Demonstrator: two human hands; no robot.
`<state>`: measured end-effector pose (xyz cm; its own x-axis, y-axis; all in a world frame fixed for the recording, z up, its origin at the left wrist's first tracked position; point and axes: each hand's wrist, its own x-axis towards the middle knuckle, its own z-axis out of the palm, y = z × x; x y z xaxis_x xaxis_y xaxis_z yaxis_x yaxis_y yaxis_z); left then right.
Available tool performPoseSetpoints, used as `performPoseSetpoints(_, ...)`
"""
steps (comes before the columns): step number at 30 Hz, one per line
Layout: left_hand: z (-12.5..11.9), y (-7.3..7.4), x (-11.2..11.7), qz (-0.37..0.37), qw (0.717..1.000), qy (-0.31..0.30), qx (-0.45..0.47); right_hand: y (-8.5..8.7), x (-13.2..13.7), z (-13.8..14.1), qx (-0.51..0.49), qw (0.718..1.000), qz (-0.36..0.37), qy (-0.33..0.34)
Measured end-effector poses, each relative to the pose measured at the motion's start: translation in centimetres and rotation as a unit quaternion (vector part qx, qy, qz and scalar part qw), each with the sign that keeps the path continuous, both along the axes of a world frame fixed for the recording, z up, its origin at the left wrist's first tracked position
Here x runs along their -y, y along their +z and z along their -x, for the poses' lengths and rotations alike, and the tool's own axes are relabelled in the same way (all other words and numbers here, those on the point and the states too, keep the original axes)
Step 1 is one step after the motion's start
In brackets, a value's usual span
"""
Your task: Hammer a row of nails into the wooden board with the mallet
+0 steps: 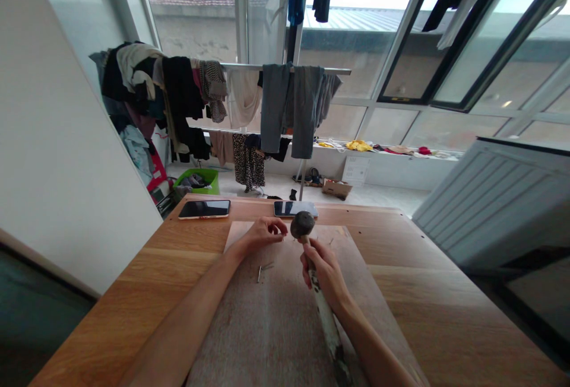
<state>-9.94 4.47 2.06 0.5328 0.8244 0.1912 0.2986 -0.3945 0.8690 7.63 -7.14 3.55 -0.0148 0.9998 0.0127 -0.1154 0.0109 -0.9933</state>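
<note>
My right hand (324, 263) is wrapped round the worn wooden handle of a hammer (303, 224), gripping it close below the dark, rounded head. The handle slants down toward me over a wooden board (285, 322). Just left of the hammer head, my left hand (267, 231) is closed in a pinch low over the board's far part. Whatever is between its fingertips is too small to make out. Behind my left hand's wrist, nearer me, a nail (259, 274) stands in the board, and thin nail-like pieces show near the hammer head.
Two phones lie at the table's far edge, a black-screened phone (205, 209) on the left and another phone (285, 208) behind the hammer. The board rests on a wooden table (414, 292). Beyond are a clothes rack (342, 71), a green basket (214, 180) and a white panel (494, 197).
</note>
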Motion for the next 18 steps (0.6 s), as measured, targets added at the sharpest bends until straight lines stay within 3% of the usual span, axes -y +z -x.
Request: performPoseSetpoints(18, -0.1, 0.0, 0.2, -0.023, 0.999, -0.02, 0.016, -0.1, -0.1, 1.4, -0.015, 0.999, -0.008, 0.034)
